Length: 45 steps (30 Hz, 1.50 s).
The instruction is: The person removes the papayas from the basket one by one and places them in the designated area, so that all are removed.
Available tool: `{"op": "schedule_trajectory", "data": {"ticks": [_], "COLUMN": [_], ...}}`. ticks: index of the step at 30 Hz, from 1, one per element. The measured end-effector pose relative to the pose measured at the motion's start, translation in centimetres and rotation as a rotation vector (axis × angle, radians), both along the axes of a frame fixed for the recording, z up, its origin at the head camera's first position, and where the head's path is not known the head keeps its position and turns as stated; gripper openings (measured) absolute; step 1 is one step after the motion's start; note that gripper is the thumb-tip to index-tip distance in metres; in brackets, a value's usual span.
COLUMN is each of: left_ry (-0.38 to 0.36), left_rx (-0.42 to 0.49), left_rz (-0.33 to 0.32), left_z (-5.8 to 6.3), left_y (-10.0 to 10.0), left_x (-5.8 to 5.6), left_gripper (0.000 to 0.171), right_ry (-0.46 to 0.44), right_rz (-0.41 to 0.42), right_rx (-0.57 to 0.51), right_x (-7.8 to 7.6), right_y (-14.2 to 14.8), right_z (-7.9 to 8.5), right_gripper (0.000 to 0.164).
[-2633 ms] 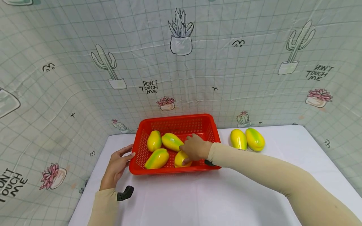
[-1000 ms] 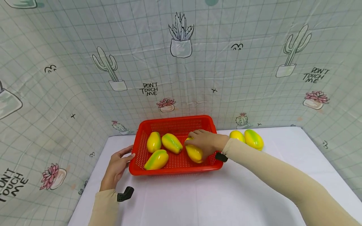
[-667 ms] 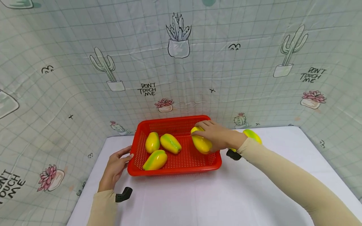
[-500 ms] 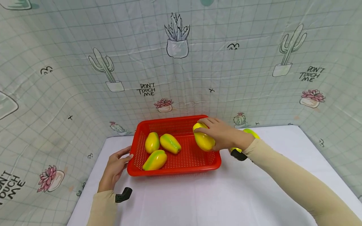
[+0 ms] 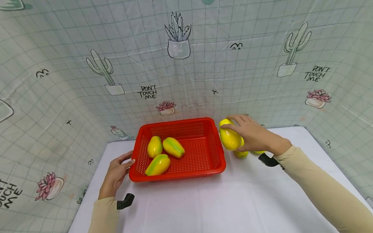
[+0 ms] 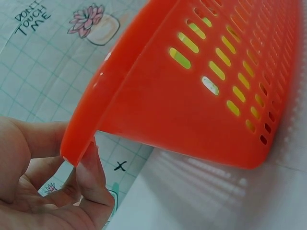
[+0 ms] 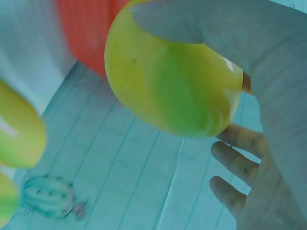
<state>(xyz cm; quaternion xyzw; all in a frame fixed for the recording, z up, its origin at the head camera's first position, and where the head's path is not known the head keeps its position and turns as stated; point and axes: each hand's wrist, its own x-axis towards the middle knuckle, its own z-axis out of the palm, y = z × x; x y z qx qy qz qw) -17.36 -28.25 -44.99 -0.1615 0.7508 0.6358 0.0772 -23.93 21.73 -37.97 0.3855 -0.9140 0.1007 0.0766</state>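
Note:
My right hand (image 5: pixel 254 134) grips a yellow papaya with a green patch (image 5: pixel 229 137), just past the right rim of the red plastic basket (image 5: pixel 178 176). In the right wrist view the thumb lies across the papaya (image 7: pixel 168 91) and several fingers show at its far side. At the basket's left end, my left hand (image 5: pixel 115 173) pinches the rim between thumb and fingers, as the left wrist view shows on the basket wall (image 6: pixel 144 110). Three papayas lie inside the basket's left half: one at the back left (image 5: pixel 155 147), one beside it (image 5: pixel 174 148), one in front (image 5: pixel 158 165).
Two more papayas, one (image 5: pixel 241 154) and another (image 5: pixel 258 152), lie on the white-covered table (image 5: pixel 186 207) right of the basket, partly hidden by the right hand and held papaya. A patterned cloth wall (image 5: pixel 198 74) rises close behind the basket.
My right hand took hold of the papaya at the basket's front right, lifted it and carried it rightward over the rim. My left hand stays at the basket's left end.

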Motion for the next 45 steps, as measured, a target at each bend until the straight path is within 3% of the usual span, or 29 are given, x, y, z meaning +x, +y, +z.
{"op": "schedule_trajectory", "data": {"ticks": [10, 28, 37, 45], "left_ry": [-0.004, -0.004, -0.002, -0.006], "left_rx": [0.007, 0.018, 0.020, 0.014], "left_rz": [0.003, 0.000, 0.004, 0.009], "left_z": [0.1, 0.1, 0.0, 0.1], "left_y": [-0.2, -0.2, 0.0, 0.3], "left_x": [0.1, 0.5, 0.4, 0.3], "left_gripper": [0.058, 0.058, 0.058, 0.057], "right_ry": [0.018, 0.068, 0.031, -0.064], "right_rz": [-0.075, -0.183, -0.244, -0.290], "right_rx": [-0.036, -0.055, -0.030, 0.012], "right_x": [0.6, 0.9, 0.9, 0.4], "right_y": [5.4, 12.5, 15.1, 16.1], "right_z": [-1.1, -3.7, -5.2, -6.6], "right_gripper": [0.080, 0.092, 0.091, 0.088]}}
